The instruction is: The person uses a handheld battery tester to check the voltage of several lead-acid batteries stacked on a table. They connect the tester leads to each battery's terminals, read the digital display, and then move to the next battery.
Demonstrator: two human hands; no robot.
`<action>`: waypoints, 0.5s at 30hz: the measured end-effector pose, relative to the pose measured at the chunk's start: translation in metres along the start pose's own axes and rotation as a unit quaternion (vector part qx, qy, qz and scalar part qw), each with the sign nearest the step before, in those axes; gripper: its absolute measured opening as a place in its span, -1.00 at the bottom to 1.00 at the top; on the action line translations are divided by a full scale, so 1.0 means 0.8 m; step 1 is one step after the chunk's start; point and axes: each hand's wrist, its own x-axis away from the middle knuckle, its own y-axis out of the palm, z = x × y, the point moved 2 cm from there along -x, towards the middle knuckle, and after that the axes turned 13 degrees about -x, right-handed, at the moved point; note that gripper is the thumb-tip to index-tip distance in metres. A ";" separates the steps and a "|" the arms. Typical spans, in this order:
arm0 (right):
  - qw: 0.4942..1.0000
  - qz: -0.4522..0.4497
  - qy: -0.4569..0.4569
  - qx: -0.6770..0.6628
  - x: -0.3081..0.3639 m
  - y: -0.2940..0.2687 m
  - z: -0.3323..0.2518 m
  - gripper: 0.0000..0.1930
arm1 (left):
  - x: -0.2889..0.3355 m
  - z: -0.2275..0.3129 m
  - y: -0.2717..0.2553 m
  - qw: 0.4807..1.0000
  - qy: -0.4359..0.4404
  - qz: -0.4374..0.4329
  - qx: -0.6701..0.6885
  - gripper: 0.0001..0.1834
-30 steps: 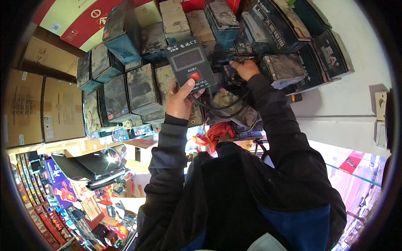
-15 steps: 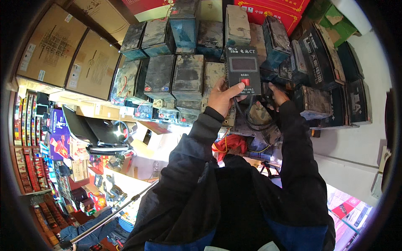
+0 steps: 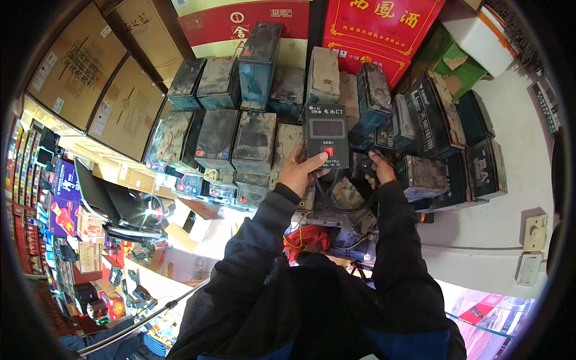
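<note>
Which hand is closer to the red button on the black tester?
Left. The left hand holds the black tester, its thumb on or just beside the red button. The right hand is apart, lower right, by the dusty batteries.

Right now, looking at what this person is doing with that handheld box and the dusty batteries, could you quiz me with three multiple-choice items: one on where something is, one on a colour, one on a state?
1. Which hand holds the tester?
A. left hand
B. right hand
C. neither

2. What colour is the tester's round button?
A. green
B. red
C. yellow

3. How is the tester's screen?
A. lit with bright digits
B. cracked open
C. dark

Answers:
1. A, the left hand grips the tester's lower left, thumb near the button, while the right hand reaches at the batteries beside it.
2. B, the button under the screen shows red on the black case.
3. C, the screen shows only a dark panel, with no readout to be seen.
</note>
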 end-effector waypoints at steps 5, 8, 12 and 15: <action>0.992 -0.063 -0.100 -0.032 0.096 0.026 -0.064 -0.52 | 0.012 0.011 0.003 0.999 0.019 -0.018 0.042 -0.45; 0.978 -0.095 -0.176 -0.058 0.153 0.046 -0.076 -0.56 | 0.042 0.020 -0.008 0.997 0.036 -0.025 0.068 -0.44; 0.964 -0.139 -0.187 -0.126 0.216 0.049 -0.070 -0.49 | 0.111 0.025 -0.060 0.997 0.064 0.003 0.046 -0.40; 0.962 -0.119 -0.178 -0.167 0.247 0.034 -0.048 -0.49 | 0.180 0.017 -0.105 0.990 0.067 -0.008 0.123 -0.27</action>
